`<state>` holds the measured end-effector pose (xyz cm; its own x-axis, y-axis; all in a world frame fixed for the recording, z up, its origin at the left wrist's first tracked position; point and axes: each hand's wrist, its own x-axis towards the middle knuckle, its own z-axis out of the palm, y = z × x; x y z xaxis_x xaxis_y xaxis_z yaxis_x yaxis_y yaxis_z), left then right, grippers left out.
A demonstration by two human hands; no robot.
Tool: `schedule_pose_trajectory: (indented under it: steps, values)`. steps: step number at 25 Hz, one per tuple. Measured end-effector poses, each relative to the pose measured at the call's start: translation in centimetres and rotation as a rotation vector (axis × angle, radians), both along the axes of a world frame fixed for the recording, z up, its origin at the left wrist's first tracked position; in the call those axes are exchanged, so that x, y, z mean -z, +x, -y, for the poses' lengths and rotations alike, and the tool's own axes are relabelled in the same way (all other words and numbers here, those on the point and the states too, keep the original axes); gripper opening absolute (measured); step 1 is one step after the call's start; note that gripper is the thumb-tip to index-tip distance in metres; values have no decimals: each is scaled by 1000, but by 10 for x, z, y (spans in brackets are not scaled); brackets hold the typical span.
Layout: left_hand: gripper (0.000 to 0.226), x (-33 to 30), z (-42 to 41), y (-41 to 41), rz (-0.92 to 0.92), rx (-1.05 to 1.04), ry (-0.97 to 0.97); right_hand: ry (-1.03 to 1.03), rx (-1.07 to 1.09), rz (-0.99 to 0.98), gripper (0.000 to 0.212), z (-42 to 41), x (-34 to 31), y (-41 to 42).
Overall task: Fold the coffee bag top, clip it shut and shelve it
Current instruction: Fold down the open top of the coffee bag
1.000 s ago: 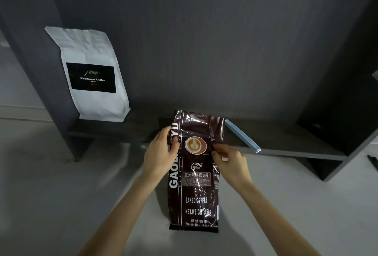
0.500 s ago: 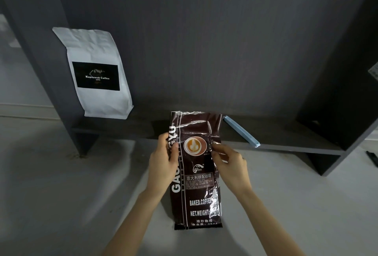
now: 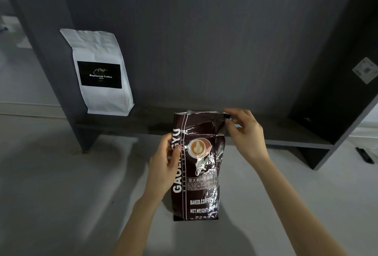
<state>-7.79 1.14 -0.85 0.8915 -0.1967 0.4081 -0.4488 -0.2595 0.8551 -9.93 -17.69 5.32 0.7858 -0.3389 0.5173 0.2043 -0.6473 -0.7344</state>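
A dark brown foil coffee bag (image 3: 201, 176) with a latte picture stands upright in front of the low shelf (image 3: 286, 142). My left hand (image 3: 166, 163) grips its left edge at mid height. My right hand (image 3: 244, 131) pinches the bag's top right corner, where the open top shows a silver inner edge. The blue clip lies on the shelf behind my right hand; only a sliver of it (image 3: 237, 126) shows.
A white coffee bag (image 3: 102, 74) with a black label leans in the shelf unit's left corner. Dark side panels (image 3: 53, 61) flank the shelf left and right. Pale floor lies in front.
My right hand has moved up from the bag's middle right edge to its top right corner, now hiding most of the blue clip. The left hand keeps its grip.
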Motion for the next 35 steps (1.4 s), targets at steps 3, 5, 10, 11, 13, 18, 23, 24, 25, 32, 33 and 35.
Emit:
schedule_pose_trajectory:
  steps: [3, 5, 10, 11, 13, 18, 23, 24, 25, 32, 33, 35]
  values:
    - [23, -2, -4, -5, -22, 31, -32, -93, -34, -24, 22, -3, -2, 1]
    - [27, -4, -6, -8, -39, 43, -49, -117, -24, -8, 18, -3, -2, -1]
    - [21, -3, -7, -12, -79, 63, -83, -200, -32, -13, 12, 0, -8, -13]
    - [20, -3, -7, -12, -78, 64, -88, -226, -45, -17, 12, 1, -10, -16]
    - [19, -3, -8, -12, -72, 58, -92, -265, -72, -43, 12, 3, -16, -20]
    - [15, -4, -7, -13, -74, 61, -75, -288, -157, -155, 23, 12, -29, -25]
    - [15, -4, -9, -15, -98, 82, -113, -116, -151, -109, 6, 8, -19, -28]
    - [17, -4, -9, -15, -97, 82, -116, -63, -133, -99, 10, 7, -14, -29]
    - [18, -3, -8, -15, -98, 81, -118, 5, -113, -104, 25, 6, -7, -31]
    - [13, 2, -3, -19, -97, 55, -136, 469, -83, -141, 54, -16, 38, -47]
    - [14, 4, -2, -19, -96, 55, -132, 477, -94, -144, 53, -17, 41, -49]
    - [22, 6, 0, -19, -89, 61, -128, 481, -90, -136, 48, -17, 44, -51]
